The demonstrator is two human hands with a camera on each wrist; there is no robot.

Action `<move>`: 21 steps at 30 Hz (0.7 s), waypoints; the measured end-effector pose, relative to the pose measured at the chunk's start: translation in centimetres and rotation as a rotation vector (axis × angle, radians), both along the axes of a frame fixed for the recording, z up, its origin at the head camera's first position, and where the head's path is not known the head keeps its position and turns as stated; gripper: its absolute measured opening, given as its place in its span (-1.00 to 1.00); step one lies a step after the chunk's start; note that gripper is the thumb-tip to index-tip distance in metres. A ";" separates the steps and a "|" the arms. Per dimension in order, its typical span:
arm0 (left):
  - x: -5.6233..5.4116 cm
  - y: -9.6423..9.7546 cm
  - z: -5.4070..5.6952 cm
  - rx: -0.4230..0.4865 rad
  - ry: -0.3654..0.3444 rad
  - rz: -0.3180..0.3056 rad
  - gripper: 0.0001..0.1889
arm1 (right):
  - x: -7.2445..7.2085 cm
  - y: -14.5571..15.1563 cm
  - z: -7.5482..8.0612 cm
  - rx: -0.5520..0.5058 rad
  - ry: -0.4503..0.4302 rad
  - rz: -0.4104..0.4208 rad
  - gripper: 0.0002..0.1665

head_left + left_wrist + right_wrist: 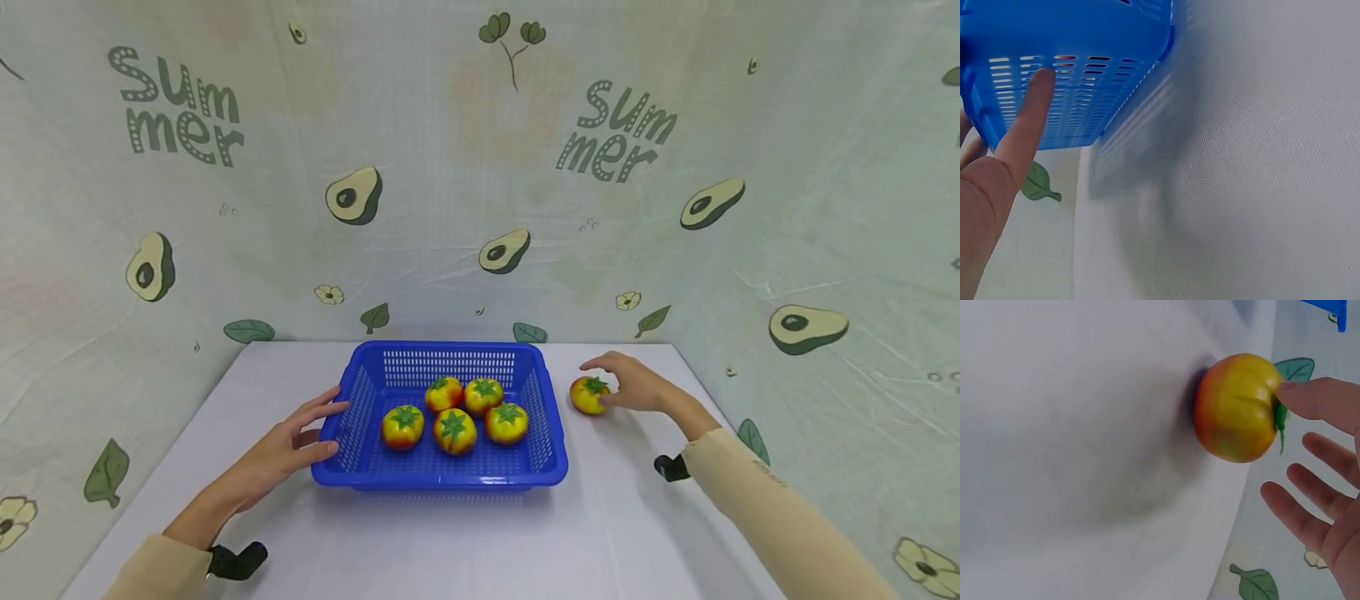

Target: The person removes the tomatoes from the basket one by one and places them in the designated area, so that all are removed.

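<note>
A blue plastic basket (438,478) with slotted walls holds several yellow-red tomatoes (454,432) with green star-shaped tops. At its left side is my left hand (281,454), fingers spread and fairly straight along the wall; in the left wrist view one finger (1034,109) lies against the slots. One more tomato (586,395) sits on the table to the right of the basket. Over it reaches my right hand (628,383), fingers apart. The right wrist view has the thumb (1316,400) overlapping the top of this tomato (1235,412), while the other fingers stand away from it.
The white table (420,550) meets a pale cloth backdrop (427,125) printed with avocados, leaves and lettering at the back and sides. Each wrist carries a black camera mount, one by the left sleeve (157,571) and one by the right sleeve (780,512).
</note>
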State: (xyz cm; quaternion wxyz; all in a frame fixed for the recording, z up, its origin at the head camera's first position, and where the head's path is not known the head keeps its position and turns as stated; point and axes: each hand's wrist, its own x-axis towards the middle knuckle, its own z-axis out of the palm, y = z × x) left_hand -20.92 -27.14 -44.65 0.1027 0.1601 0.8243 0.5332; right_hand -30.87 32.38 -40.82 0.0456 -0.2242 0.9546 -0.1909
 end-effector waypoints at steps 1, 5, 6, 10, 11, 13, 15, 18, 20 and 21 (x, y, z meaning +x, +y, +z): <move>0.0 0.0 0.0 0.001 -0.004 -0.004 -0.36 | 0.1 -0.1 0.3 -0.001 0.006 0.001 -0.33; -0.1 -0.1 0.0 0.003 -0.021 -0.001 -0.37 | 0.7 -0.9 1.9 -0.001 0.039 0.019 -0.32; -0.2 -0.1 0.1 0.004 -0.023 -0.001 -0.38 | 0.8 -1.2 2.3 -0.001 0.046 0.025 -0.31; -0.1 0.0 0.2 0.014 -0.026 -0.005 -0.38 | 1.4 -2.8 4.2 -0.004 0.074 0.050 -0.31; -0.1 0.1 0.2 0.015 -0.022 -0.011 -0.38 | 1.5 -3.3 4.7 -0.006 0.083 0.059 -0.31; -0.2 0.1 0.2 0.018 -0.029 -0.013 -0.38 | 1.6 -4.3 5.7 -0.009 0.099 0.079 -0.31; -0.3 0.1 0.2 0.020 -0.042 -0.007 -0.38 | 1.6 -5.4 6.5 -0.010 0.112 0.107 -0.31; -0.3 0.0 0.1 0.017 -0.052 -0.001 -0.38 | 1.4 -7.2 7.6 -0.020 0.114 0.154 -0.31; -0.3 0.0 0.0 0.016 -0.058 0.007 -0.37 | 1.2 -8.4 8.1 -0.030 0.114 0.193 -0.30; -0.3 0.0 -0.1 0.014 -0.057 0.007 -0.37 | 1.1 -8.9 8.4 -0.032 0.110 0.206 -0.30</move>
